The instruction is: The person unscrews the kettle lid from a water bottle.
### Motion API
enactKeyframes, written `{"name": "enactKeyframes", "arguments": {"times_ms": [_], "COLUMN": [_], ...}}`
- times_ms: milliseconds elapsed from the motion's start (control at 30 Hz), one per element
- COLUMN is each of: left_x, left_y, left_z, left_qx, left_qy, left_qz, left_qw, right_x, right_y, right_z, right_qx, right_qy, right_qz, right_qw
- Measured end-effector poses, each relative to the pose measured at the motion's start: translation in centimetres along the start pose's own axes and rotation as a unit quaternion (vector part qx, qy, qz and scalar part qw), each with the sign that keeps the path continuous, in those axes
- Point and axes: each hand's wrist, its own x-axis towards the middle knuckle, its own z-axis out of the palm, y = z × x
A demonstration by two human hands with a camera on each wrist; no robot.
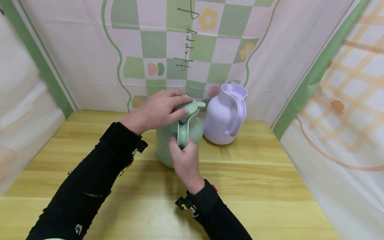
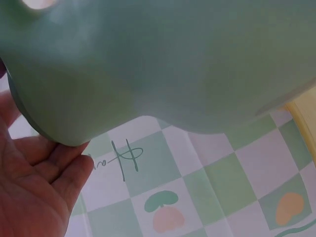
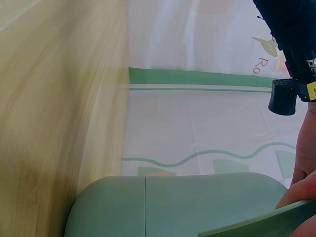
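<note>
A green thermos jug (image 1: 164, 146) stands upright on the table, its handle toward me. My left hand (image 1: 156, 110) lies over its top, thumb on the near side of the lid (image 1: 192, 107) and fingers across to the far side. In the left wrist view, the left fingertips (image 2: 74, 170) touch the jug's rim. Lower down, my right hand (image 1: 186, 161) grips the handle (image 1: 183, 133), thumb on its left side. The right wrist view shows the jug's side (image 3: 197, 197) with a thin seam.
A lilac thermos jug (image 1: 216, 116) stands close behind and right of the green one, its handle toward the front right. The wooden table (image 1: 246, 186) ends at a patterned cloth backdrop (image 1: 153, 43), with more cloth on both sides.
</note>
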Motion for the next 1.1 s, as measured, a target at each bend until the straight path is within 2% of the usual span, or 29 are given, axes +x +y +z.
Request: {"name": "enactKeyframes", "arguments": {"times_ms": [267, 500, 700, 900, 1100], "left_x": [-0.1, 0.0, 0.1, 0.3, 0.5], "left_y": [0.6, 0.9, 1.3, 1.7, 1.9], "left_z": [0.3, 0.5, 0.8, 1.3, 1.4], "left_qx": [0.008, 0.02, 0.027, 0.052, 0.073], "left_qy": [0.039, 0.052, 0.076, 0.096, 0.101], "left_qz": [-0.01, -0.023, -0.04, -0.059, -0.082], "left_qw": [0.9991, 0.9981, 0.996, 0.9923, 0.9888], "right_x": [0.1, 0.1, 0.1, 0.1, 0.1], "right_y": [0.1, 0.1, 0.1, 0.1, 0.1], "right_z": [0.1, 0.1, 0.0, 0.0, 0.0], "right_qx": [-0.001, -0.001, 0.002, 0.004, 0.005], "right_qy": [0.006, 0.004, 0.002, 0.001, -0.001], "right_qz": [-0.002, -0.008, -0.003, -0.001, -0.001], "right_qw": [1.0, 1.0, 1.0, 1.0, 1.0]}}
